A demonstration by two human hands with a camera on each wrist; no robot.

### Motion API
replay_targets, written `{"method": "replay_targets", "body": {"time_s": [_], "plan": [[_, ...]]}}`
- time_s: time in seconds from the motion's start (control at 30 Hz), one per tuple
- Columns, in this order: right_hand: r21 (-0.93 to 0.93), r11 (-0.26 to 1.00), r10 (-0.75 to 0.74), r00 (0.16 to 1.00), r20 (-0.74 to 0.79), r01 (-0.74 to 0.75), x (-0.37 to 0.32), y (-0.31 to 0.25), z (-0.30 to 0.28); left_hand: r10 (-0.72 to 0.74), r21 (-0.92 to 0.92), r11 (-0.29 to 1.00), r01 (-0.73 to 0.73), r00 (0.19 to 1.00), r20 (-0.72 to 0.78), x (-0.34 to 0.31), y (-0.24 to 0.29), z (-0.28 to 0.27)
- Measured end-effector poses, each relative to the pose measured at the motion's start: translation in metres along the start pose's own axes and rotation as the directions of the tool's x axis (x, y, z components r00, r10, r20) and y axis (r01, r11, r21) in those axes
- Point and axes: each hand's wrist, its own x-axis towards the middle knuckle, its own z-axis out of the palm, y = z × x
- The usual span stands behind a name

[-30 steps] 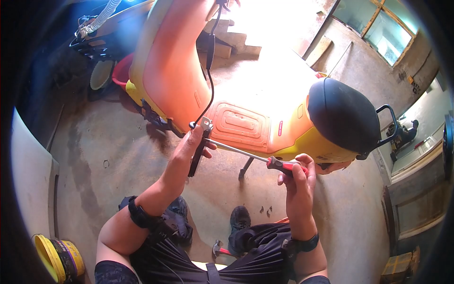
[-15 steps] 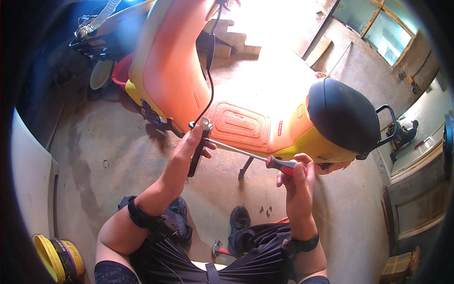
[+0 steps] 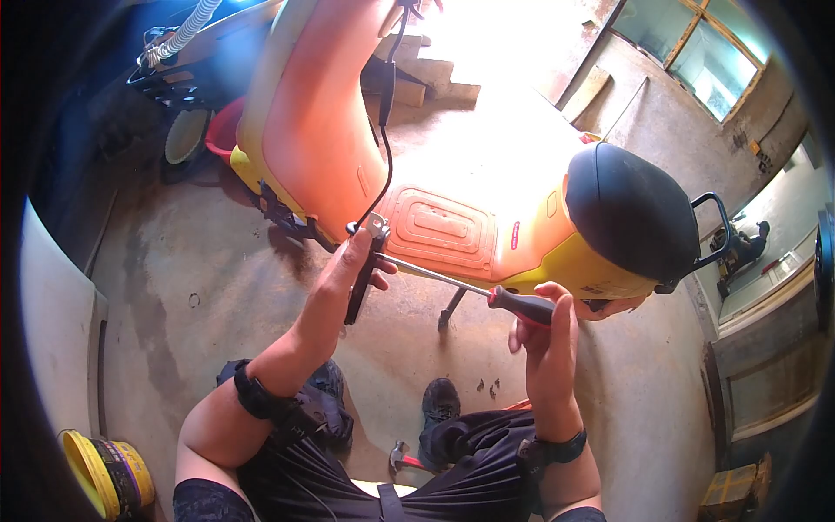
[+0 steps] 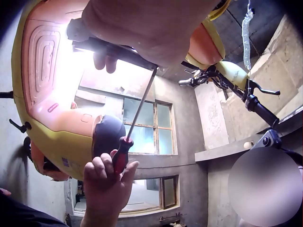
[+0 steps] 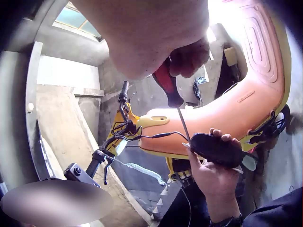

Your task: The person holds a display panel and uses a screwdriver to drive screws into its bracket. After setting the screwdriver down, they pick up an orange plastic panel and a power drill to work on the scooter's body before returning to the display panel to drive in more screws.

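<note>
Red-black screwdriver (image 3: 470, 285) has rolled blacker side up between the right hand's (image 3: 548, 346) clamped fingers; left hand (image 3: 342, 277) stays clamped on the black part (image 3: 355, 304).

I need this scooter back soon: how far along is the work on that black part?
Done: the black part is off the scooter body, hanging on its cable. In hand: the left hand grips it while the right hand holds the screwdriver tip to its bracket end. Left: probably finishing there and refitting the part.
</note>
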Motion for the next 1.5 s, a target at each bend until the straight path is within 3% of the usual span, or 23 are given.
{"method": "replay_targets", "body": {"time_s": [0.13, 0.2, 0.33, 0.4, 0.53, 0.6, 0.73, 0.8, 0.93, 1.03, 1.13, 1.23, 1.33, 1.43, 1.5], "plan": [[-0.059, 0.998, 0.039, 0.999, 0.022, -0.037, -0.001, -0.002, -0.001, -0.006, 0.007, 1.000, 0.007, 1.000, -0.005, -0.001, 0.002, 0.001], [-0.101, 0.990, -0.110, 0.991, -0.074, 0.102, -0.001, -0.001, 0.008, -0.005, 0.021, 1.000, 0.005, 1.000, 0.003, -0.002, 0.003, 0.002], [-0.097, 0.989, -0.123, 0.988, -0.095, 0.114, -0.002, -0.001, 0.013, 0.007, 0.018, 1.000, -0.007, 1.000, 0.009, 0.000, 0.001, 0.001], [0.000, 0.999, -0.044, 0.999, -0.017, 0.044, 0.000, 0.001, 0.003, -0.003, 0.014, 1.000, 0.003, 1.000, -0.017, 0.000, -0.001, 0.000], [-0.062, 0.995, 0.082, 0.995, 0.064, -0.078, 0.000, -0.001, -0.006, -0.008, -0.001, 1.000, 0.008, 1.000, -0.017, 0.001, -0.001, -0.001], [-0.097, 0.993, -0.065, 0.997, -0.035, 0.062, -0.001, -0.002, 0.006, -0.003, 0.005, 1.000, 0.003, 1.000, -0.014, 0.001, -0.001, -0.001], [-0.118, 0.984, -0.146, 0.982, -0.121, 0.132, -0.003, -0.003, 0.020, -0.001, 0.010, 1.000, 0.001, 1.000, 0.000, 0.000, 0.002, 0.001], [-0.009, 0.998, -0.056, 0.995, -0.082, 0.056, -0.003, -0.003, 0.012, 0.004, 0.001, 1.000, -0.004, 1.000, -0.005, 0.001, -0.001, 0.000], [-0.076, 0.994, 0.080, 0.997, 0.016, -0.079, -0.001, -0.002, -0.004, -0.002, -0.002, 1.000, 0.002, 1.000, -0.020, 0.001, 0.001, 0.000], [-0.122, 0.992, -0.011, 0.999, 0.043, 0.017, -0.001, 0.000, 0.001, -0.005, -0.002, 1.000, 0.005, 1.000, -0.023, 0.001, 0.000, 0.000], [-0.090, 0.988, -0.133, 0.987, -0.088, 0.125, -0.002, 0.001, 0.012, -0.008, 0.016, 1.000, 0.008, 1.000, -0.011, 0.000, 0.001, 0.001], [-0.108, 0.987, -0.124, 0.991, -0.047, 0.119, -0.002, 0.001, 0.005, -0.001, 0.013, 1.000, 0.001, 1.000, -0.006, 0.001, 0.000, 0.001], [-0.009, 1.000, 0.004, 0.998, 0.061, -0.004, -0.001, -0.002, -0.007, -0.001, 0.015, 1.000, 0.001, 1.000, -0.013, 0.000, 0.000, 0.001], [-0.137, 0.988, 0.077, 0.995, 0.066, -0.067, -0.001, -0.003, -0.006, -0.005, 0.005, 1.000, 0.005, 1.000, -0.015, 0.001, 0.000, 0.000], [-0.127, 0.988, -0.095, 0.995, -0.024, 0.091, -0.001, 0.000, 0.004, 0.003, 0.010, 1.000, -0.003, 1.000, -0.001, 0.001, 0.001, 0.000]]}}
